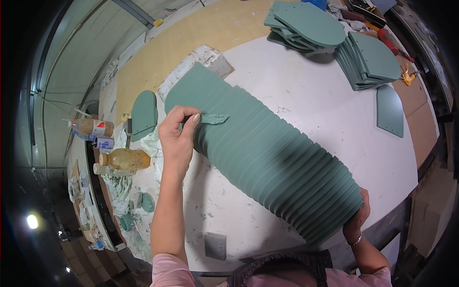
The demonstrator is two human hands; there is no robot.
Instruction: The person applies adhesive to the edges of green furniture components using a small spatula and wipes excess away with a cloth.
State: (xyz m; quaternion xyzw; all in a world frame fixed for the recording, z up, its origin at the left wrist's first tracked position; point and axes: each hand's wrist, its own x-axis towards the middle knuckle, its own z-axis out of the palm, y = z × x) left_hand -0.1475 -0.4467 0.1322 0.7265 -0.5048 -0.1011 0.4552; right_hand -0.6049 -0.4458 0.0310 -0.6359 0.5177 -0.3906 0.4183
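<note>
A long row of green boards with rounded ends leans in overlapping layers across the white table, from upper left to lower right. My left hand is closed on a small putty knife, its blade coated in green filler. That blade lies over the face of the boards near the row's far end. At the near right end, my right hand presses against the outer side of the last boards. Its fingers are partly hidden behind them. A whitish, putty-smeared block stands behind the far end of the row.
Stacks of similar green boards lie at the back right. Single boards rest left and right. Bottles and stained rags crowd the left edge. A grey sanding block sits near the front edge.
</note>
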